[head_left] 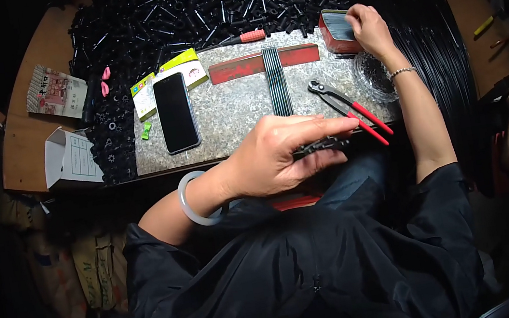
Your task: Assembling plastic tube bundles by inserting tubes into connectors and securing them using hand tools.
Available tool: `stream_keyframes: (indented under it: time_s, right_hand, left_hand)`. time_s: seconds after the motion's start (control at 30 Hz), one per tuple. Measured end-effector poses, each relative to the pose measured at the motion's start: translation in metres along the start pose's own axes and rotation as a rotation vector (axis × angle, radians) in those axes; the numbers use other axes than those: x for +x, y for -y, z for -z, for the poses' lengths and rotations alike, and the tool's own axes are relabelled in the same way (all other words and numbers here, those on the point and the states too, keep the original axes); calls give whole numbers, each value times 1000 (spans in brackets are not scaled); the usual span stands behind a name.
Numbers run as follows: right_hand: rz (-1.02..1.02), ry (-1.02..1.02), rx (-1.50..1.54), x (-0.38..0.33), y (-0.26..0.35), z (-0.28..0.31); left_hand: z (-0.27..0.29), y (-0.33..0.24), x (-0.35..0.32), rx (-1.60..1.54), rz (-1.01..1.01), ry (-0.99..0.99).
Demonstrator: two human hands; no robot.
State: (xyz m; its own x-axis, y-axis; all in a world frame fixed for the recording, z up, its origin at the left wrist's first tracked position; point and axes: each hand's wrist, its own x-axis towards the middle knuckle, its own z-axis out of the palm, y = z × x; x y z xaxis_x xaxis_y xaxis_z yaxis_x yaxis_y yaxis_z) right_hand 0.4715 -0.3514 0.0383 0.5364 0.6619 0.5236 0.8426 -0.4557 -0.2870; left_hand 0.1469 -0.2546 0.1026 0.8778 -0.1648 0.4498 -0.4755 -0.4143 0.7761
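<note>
My left hand (280, 154) is closed around a small bundle of black rods (325, 146) just in front of the stone slab's near edge. My right hand (370, 26) reaches to the far right, its fingers in a red tin box (336, 38) that holds small thin pieces. A row of black rods (276, 80) lies across a red strip (241, 67) on the grey speckled slab (228, 113). Red-handled pliers (349, 108) lie on the slab between my two hands.
A black phone (176, 111) lies on the slab next to yellow-green card packets (179, 71). A heap of black plastic parts (193, 10) covers the table behind. Long black rods (433, 33) pile at the right. A white box (73, 156), a booklet (57, 91) and a screwdriver (243, 37) lie nearby.
</note>
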Motion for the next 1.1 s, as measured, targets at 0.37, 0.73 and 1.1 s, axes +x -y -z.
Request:
stream_keyframes:
  time_s: [0.37,0.73,1.1]
  right_hand:
    - [515,-25,509,-114,151,144]
    - [566,-218,207,-133,165,149]
    - [577,-208,211,-129,173,147]
  left_hand:
    - [0,-9,-4,320,-157,-107]
    - [-4,-9,1,407,-251,-117]
    - [-2,-9,-4,435,-262,-139]
